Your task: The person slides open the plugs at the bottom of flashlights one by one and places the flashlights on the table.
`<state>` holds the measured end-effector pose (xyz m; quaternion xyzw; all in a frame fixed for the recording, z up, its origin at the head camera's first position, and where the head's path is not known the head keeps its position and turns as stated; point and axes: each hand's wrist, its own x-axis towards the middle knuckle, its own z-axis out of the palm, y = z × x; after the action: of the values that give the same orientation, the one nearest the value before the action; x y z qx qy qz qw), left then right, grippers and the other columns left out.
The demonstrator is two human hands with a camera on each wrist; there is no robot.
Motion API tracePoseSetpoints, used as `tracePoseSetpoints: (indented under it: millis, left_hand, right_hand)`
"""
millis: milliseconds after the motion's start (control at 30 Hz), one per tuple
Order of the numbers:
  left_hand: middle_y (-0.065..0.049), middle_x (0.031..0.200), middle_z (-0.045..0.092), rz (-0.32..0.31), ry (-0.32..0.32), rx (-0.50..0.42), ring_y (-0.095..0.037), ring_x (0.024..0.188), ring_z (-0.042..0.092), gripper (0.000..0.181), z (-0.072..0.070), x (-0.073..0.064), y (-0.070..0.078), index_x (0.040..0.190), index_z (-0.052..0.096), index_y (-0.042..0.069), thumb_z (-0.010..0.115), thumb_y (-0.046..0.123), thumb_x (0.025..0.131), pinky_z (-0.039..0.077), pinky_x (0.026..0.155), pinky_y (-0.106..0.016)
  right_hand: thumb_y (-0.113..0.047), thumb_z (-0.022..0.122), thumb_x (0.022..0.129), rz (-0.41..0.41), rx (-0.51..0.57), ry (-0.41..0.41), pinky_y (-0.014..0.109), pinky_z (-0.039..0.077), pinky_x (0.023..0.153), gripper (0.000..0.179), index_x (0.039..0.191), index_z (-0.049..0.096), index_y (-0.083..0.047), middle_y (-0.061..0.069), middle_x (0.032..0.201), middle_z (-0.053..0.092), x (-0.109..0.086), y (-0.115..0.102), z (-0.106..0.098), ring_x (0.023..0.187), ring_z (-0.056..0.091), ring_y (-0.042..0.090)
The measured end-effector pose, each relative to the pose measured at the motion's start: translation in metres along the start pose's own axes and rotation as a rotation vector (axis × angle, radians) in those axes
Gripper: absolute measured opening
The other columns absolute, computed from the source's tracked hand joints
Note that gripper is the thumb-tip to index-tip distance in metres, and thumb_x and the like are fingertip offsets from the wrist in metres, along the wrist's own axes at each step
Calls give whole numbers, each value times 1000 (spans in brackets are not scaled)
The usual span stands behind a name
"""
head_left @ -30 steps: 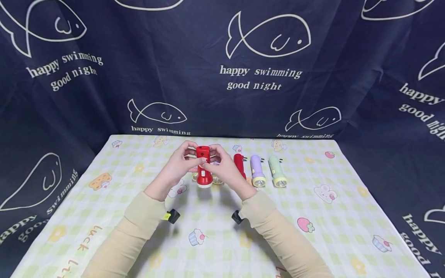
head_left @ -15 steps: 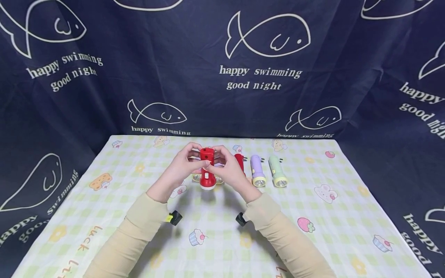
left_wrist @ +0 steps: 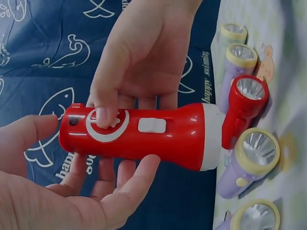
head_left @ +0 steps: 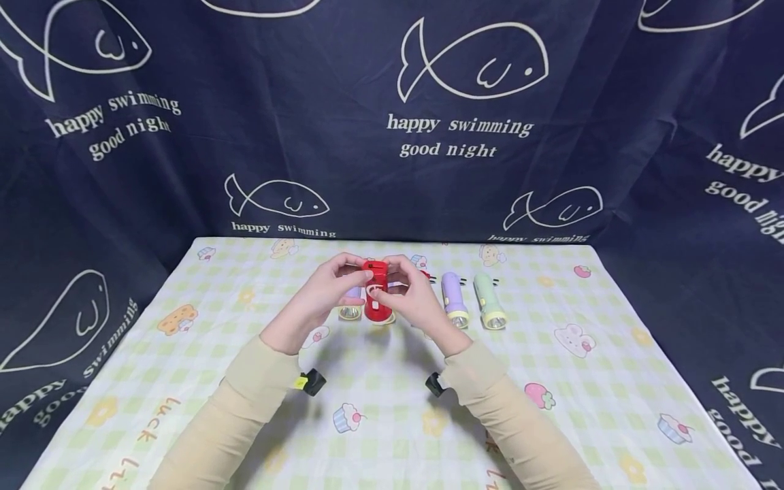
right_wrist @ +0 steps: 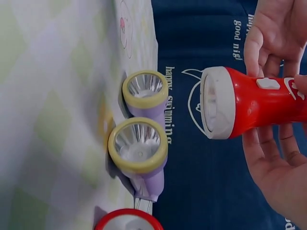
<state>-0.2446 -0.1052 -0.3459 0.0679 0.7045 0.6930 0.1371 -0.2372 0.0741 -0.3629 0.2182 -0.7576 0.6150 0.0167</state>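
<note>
A red flashlight [left_wrist: 184, 139] with a white head ring and a white slide switch is held up above the table, its lens end lowest in the head view. My right hand [head_left: 418, 299] grips it, thumb pressed on the white-outlined emblem and fingers behind the body. Bent fingers of my left hand [head_left: 320, 292] support the other side. In the left wrist view the left thumb [left_wrist: 41, 129] stands just off the tail end. Behind the hands, a purple flashlight [head_left: 350, 312] with a yellow ring lies on the table; a second purple flashlight [right_wrist: 139, 143] shows in the right wrist view.
To the right in the row lie another red flashlight [left_wrist: 245, 103], a purple flashlight [head_left: 453, 299] and a green flashlight [head_left: 488, 303], with plug prongs at their far ends. The checked tablecloth [head_left: 392, 422] has printed cartoons. A dark blue fish-print curtain [head_left: 392, 197] hangs behind the table.
The held flashlight has shifted slightly right and now looks shorter, tilted differently. The left thumb has moved from the body up toward the tail end. The right thumb remains on the body.
</note>
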Motion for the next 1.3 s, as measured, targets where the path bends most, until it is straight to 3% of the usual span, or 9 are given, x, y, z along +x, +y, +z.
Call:
tracePoseSetpoints:
  millis: [433, 1067, 1200, 1300]
  left_hand:
    - [-10, 111, 55, -52, 14, -52, -22, 98, 57, 28, 10, 4, 1, 113, 52, -3, 54, 16, 94, 55, 84, -44]
    - [-8, 101, 54, 38, 88, -51, -13, 86, 61, 21, 20, 0, -6, 107, 56, -4, 56, 9, 91, 56, 82, -44]
    - [-10, 104, 53, 53, 92, -60, -12, 85, 61, 21, 21, 1, -7, 107, 57, -5, 57, 8, 91, 56, 82, -44]
    - [-10, 119, 51, 51, 105, -64, -13, 89, 59, 20, 22, 1, -9, 106, 57, -4, 58, 9, 91, 56, 81, -42]
  right_hand:
    - [4, 71, 78, -114, -75, -19, 42, 53, 89, 39, 113, 53, 4, 20, 106, 60, -8, -1, -7, 102, 60, 33]
    - [7, 70, 79, -145, -20, -26, 35, 50, 94, 39, 114, 54, 4, 20, 109, 60, -10, 9, -9, 103, 60, 28]
    - [8, 70, 79, -145, -14, -25, 36, 50, 94, 39, 114, 54, 4, 20, 109, 60, -10, 9, -10, 104, 59, 28]
    - [8, 69, 79, -136, -13, -27, 36, 49, 95, 39, 115, 53, 5, 21, 111, 60, -11, 10, -11, 106, 59, 31]
